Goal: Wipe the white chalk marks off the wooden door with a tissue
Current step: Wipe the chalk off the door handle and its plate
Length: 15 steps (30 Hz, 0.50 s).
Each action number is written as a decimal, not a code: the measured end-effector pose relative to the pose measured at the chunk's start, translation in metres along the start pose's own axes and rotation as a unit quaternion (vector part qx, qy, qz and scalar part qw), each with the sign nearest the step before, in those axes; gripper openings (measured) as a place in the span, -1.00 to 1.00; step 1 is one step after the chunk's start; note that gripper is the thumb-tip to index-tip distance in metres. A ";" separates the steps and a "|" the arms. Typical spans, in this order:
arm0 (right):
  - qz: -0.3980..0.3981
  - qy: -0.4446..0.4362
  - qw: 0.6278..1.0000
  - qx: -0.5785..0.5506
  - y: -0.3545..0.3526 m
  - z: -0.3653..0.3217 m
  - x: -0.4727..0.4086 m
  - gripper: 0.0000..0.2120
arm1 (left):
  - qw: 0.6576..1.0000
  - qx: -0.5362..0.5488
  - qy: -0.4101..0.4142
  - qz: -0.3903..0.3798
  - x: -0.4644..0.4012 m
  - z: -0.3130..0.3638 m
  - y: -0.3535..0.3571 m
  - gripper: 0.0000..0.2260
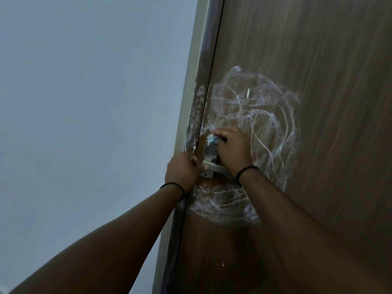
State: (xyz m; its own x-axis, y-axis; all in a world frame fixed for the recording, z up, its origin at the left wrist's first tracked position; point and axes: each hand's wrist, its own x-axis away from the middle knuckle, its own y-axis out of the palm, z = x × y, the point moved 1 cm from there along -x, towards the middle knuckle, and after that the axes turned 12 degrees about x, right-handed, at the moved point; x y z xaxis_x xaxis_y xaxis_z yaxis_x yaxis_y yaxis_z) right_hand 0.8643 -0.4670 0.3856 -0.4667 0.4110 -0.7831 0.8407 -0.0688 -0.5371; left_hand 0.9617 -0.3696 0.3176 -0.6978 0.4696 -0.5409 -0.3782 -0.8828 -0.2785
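The door (pixel 318 60) is dark brown wood with a fine upright grain, and loose, powdery white chalk marks (pixel 254 107) loop across it above the metal handle (pixel 214 166), with a second scrawled patch below the handle and more smears on the door frame (pixel 195 115) at the left. The right hand (pixel 233 149) is curled closed around a crumpled, pale bluish tissue (pixel 212 139), pressing it to the door just above the brushed-metal handle plate, near the door's edge. The left hand (pixel 182 168) has its fingers wrapped tight around the handle's near end. Each wrist wears a thin black band. Left of the frame stands a plain, smooth grey-blue wall (pixel 84 102) in dim light.
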 end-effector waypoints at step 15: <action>-0.100 -0.276 0.910 0.293 -0.003 0.026 -0.003 -0.89 | 0.997 0.060 0.040 0.035 -0.001 -0.022 0.000 -0.72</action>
State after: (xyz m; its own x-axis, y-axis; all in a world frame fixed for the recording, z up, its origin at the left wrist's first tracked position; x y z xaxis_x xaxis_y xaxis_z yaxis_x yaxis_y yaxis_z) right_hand 0.8561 -0.4916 0.3814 -0.7969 -0.0391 -0.6029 0.5089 -0.5813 -0.6349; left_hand 0.9754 -0.3705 0.3004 -0.6764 0.4012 -0.6177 -0.4040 -0.9033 -0.1443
